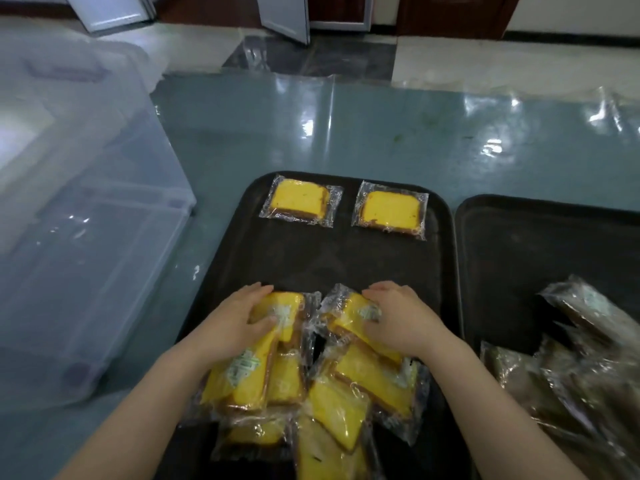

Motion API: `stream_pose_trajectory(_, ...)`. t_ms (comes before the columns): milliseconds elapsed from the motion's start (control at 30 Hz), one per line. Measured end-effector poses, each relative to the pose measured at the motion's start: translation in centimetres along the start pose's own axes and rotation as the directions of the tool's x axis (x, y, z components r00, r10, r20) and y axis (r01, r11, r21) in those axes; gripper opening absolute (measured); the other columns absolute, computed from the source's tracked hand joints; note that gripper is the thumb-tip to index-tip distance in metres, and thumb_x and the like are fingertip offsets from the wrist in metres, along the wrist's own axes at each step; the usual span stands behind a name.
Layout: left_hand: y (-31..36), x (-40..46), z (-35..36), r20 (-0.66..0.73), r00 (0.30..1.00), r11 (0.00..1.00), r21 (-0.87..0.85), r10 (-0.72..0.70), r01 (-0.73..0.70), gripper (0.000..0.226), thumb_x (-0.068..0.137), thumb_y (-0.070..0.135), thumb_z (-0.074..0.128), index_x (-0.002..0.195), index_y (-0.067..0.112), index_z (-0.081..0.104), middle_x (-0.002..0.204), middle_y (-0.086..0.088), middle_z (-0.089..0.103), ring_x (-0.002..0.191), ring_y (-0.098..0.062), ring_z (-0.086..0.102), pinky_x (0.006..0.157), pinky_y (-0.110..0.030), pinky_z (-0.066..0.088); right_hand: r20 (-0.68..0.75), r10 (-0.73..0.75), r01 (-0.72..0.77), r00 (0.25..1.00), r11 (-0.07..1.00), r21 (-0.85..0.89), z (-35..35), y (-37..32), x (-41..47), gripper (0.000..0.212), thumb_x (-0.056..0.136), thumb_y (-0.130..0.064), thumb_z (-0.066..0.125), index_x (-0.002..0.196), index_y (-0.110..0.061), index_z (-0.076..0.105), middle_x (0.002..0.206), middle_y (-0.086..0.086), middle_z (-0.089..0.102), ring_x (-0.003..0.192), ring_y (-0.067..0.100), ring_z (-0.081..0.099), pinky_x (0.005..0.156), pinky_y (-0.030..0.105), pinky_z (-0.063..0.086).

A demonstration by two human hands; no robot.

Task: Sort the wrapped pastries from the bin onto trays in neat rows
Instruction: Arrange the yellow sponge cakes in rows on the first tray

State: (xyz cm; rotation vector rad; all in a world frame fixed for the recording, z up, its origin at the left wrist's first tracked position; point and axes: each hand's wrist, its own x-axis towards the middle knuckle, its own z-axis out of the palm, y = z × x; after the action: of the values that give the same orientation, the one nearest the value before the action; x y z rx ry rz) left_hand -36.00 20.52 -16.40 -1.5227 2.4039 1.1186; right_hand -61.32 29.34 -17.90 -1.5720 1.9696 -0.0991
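Note:
A black tray point(339, 265) lies in front of me. Two wrapped yellow cake slices rest side by side at its far end, one on the left point(299, 199) and one on the right point(391, 210). A loose pile of wrapped yellow slices point(346, 393) covers the tray's near end. My left hand point(232, 323) grips a wrapped slice point(284, 306) at the top left of the pile. My right hand point(403, 322) grips another wrapped slice point(356, 315) at the top right of the pile.
A second black tray point(540, 258) lies to the right and holds a heap of wrapped brown pastries point(581, 368). A clear plastic bin point(79, 209) stands on the left. The table point(346, 126) is glossy teal, with clear plastic film along its far edge.

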Motion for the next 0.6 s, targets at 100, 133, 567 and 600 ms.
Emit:
stream_pose_trajectory(100, 0.0, -0.2, -0.3, 0.058, 0.997, 0.998, -0.002, -0.057, 0.057, 0.082, 0.082, 0.037, 0.069, 0.148, 0.029, 0.021, 0.156, 0.002, 0.014, 0.142, -0.015, 0.015, 0.114, -0.034, 0.021, -0.003, 0.078, -0.077, 0.997, 0.992, 0.103, -0.6, -0.9, -0.9, 0.043, 0.076, -0.022, 0.065, 0.118, -0.026, 0.055, 0.117, -0.003, 0.055, 0.104, 0.018, 0.055, 0.085, 0.035, 0.051)
stream_pose_trajectory(133, 0.0, -0.1, -0.4, 0.081, 0.994, 0.996, 0.043, -0.076, 0.073, 0.088, 0.079, 0.039, 0.072, 0.148, 0.03, 0.019, 0.156, 0.002, 0.014, 0.143, -0.018, 0.012, 0.115, -0.036, 0.02, 0.004, 0.102, -0.101, 0.995, 0.979, 0.179, -0.9, -1.1, -1.1, 0.05, 0.075, -0.017, 0.068, 0.122, -0.026, 0.052, 0.115, -0.004, 0.055, 0.099, 0.015, 0.056, 0.081, 0.031, 0.052)
stream_pose_trajectory(567, 0.3, 1.9, -3.2, 0.037, 0.996, 0.912, 0.406, -0.078, 0.057, 0.072, 0.055, 0.075, 0.067, 0.117, 0.049, 0.043, 0.111, 0.01, 0.035, 0.111, -0.015, 0.025, 0.097, -0.044, 0.023, -0.446, -0.173, 0.066, 0.878, 0.967, -0.246, -0.6, -0.6, -1.0, 0.043, 0.082, -0.019, 0.069, 0.122, -0.023, 0.055, 0.121, -0.001, 0.053, 0.11, 0.02, 0.049, 0.088, 0.035, 0.044)
stream_pose_trajectory(600, 0.5, 1.9, -3.4, 0.008, 0.999, 0.918, 0.395, -0.047, 0.04, 0.061, 0.057, 0.071, 0.068, 0.109, 0.048, 0.045, 0.109, 0.012, 0.035, 0.111, -0.013, 0.025, 0.097, -0.044, 0.022, -0.353, -0.165, 0.088, 0.921, 0.971, -0.224, 0.4, 0.0, -0.9, 0.043, 0.085, -0.027, 0.066, 0.126, -0.027, 0.053, 0.125, -0.006, 0.051, 0.116, 0.018, 0.045, 0.095, 0.034, 0.041)
